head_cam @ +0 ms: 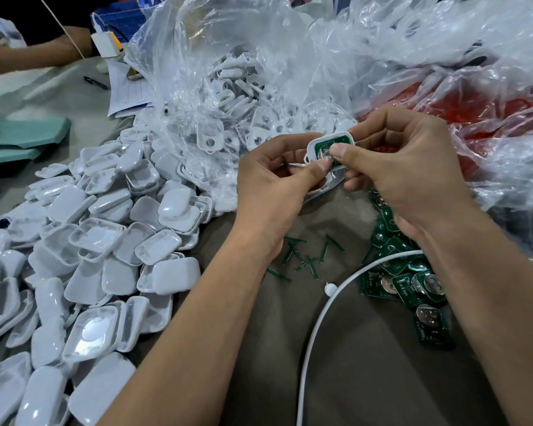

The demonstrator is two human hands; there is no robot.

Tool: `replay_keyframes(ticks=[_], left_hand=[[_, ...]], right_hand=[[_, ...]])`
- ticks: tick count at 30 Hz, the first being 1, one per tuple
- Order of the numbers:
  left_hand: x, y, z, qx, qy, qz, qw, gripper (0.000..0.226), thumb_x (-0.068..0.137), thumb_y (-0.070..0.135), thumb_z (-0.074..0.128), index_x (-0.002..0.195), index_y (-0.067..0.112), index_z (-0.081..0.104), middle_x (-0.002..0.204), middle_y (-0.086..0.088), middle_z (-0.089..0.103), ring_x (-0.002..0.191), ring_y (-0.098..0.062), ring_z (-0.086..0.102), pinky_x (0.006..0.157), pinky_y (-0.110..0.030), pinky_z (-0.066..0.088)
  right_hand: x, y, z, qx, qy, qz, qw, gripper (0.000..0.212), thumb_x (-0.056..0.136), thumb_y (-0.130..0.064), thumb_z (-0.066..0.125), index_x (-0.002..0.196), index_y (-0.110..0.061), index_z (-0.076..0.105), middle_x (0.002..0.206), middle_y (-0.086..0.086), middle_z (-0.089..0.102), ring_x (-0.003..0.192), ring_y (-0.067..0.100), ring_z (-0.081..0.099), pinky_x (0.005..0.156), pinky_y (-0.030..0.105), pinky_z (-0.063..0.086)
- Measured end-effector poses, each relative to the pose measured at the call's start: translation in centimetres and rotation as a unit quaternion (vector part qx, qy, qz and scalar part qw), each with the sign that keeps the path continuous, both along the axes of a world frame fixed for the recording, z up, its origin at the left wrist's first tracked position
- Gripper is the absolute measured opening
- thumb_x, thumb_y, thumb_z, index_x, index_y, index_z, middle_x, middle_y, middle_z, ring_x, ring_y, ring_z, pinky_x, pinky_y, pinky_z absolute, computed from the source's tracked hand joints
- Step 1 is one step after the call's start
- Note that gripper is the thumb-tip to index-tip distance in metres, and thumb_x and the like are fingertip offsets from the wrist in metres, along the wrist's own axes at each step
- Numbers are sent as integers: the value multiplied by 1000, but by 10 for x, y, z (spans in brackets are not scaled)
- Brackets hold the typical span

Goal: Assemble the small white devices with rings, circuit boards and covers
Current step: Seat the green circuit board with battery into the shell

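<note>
Head view: both thumbs pinch the white device (317,146), their grip hiding its circuit board (324,145).

A white device shell (316,142) with a green circuit board (323,145) seated inside is pinched between the fingers (340,150), tilted; loose boards (406,284) lie below-right, white covers (105,241) heaped left.

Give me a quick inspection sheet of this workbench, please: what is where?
Surface: brown table, crowded.
Job's things: white shell with green board held up; white covers heaped left; circuit boards right; bagged shells behind.
Clutter: green snapped strips; red-filled bag.
Hands: left hand and right hand both pinch the shell.
Cables: white cable crossing the table.
Surroundings: another person's arm, papers.
</note>
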State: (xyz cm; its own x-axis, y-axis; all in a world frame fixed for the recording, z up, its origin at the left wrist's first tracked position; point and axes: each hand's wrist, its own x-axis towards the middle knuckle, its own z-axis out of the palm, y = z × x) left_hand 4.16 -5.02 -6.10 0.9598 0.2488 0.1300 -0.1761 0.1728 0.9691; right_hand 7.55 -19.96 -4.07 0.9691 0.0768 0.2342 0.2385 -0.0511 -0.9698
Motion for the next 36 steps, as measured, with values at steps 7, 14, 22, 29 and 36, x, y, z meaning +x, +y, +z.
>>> replay_keyframes(ticks=[7,14,22,29,36], left_hand=[[-1,1,3,-18,25,-8,999,21,82,-8,77,98,6,75,71,-4,70,55,-10,58,57,-23,52],[0,5,5,-65,76,-29,995,22,83,-10,73,91,10,77,73,-6,68,60,-14,58,56,-22,50],[0,9,6,-50,49,-29,997,22,85,-9,71,92,10,77,73,-6,67,63,-15,56,55,-22,43],[0,12,8,-46,18,-39,998,20,87,-9,69,98,7,74,82,-11,67,67,-16,56,58,-23,43],[2,16,7,-99,9,-110,989,34,90,-7,65,123,2,70,101,-14,67,86,-22,59,78,-30,54]], right_hand=[[-2,1,3,42,45,22,998,22,80,1,85,79,-9,66,62,3,65,45,14,59,46,23,52],[-1,-1,4,52,82,33,995,15,83,3,81,84,-2,67,67,8,66,47,17,62,47,24,56],[-2,2,5,23,19,15,999,15,83,3,82,83,-1,67,65,8,67,47,21,66,48,27,57],[-4,2,8,25,-6,28,999,15,85,1,81,83,-3,67,65,7,68,48,22,67,48,28,57],[-4,2,9,70,12,30,997,15,88,1,78,84,-5,65,61,3,68,48,17,65,46,25,54]])
